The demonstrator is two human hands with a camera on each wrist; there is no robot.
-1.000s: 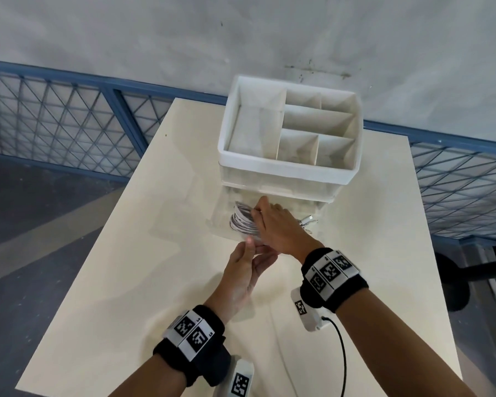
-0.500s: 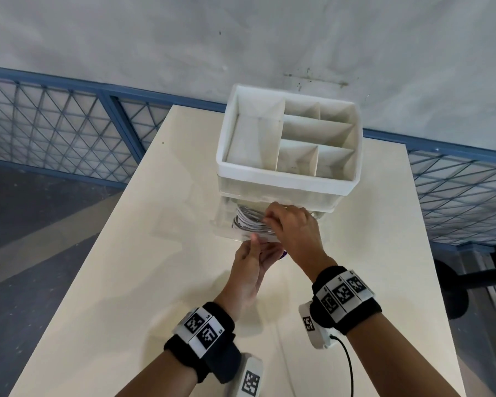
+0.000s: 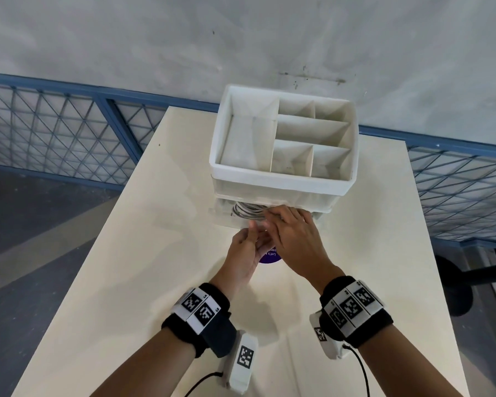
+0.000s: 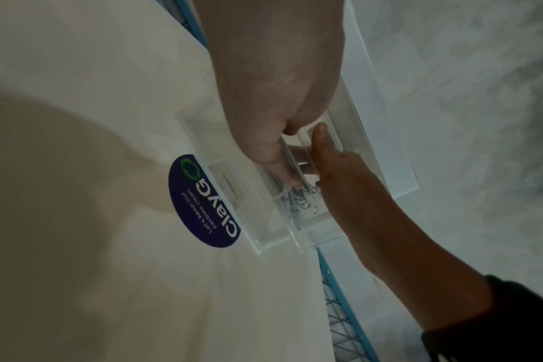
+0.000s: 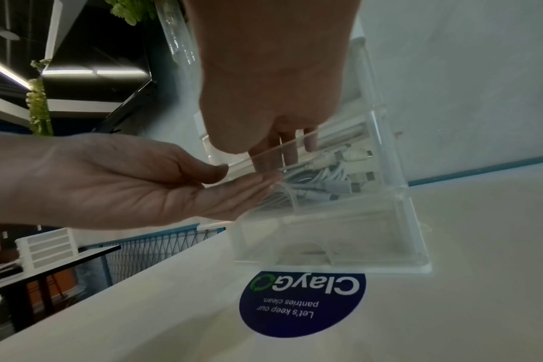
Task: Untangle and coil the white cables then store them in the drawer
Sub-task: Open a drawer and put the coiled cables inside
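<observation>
Coiled white cables (image 3: 248,211) lie in the clear upper drawer (image 3: 226,217) of the white organizer (image 3: 281,179), which stands pulled out only a little. My right hand (image 3: 272,216) reaches over the drawer's rim, and its straight fingers (image 5: 290,149) press down on the cables (image 5: 326,176). Palm up in front of the drawer, my left hand (image 3: 255,229) lays straight fingers (image 5: 251,186) against the drawer front, with the thumb at the top edge. The cable plugs show through the clear wall.
A second clear drawer (image 5: 326,245) sits shut below. A round blue sticker (image 3: 269,257) lies on the cream table (image 3: 155,282) just before the organizer. The organizer's top compartments hold nothing. A blue mesh railing (image 3: 69,133) runs behind the table.
The drawer with the cables has slid inward under the organizer. Both hands have moved forward with it, the right one staying on the cables.
</observation>
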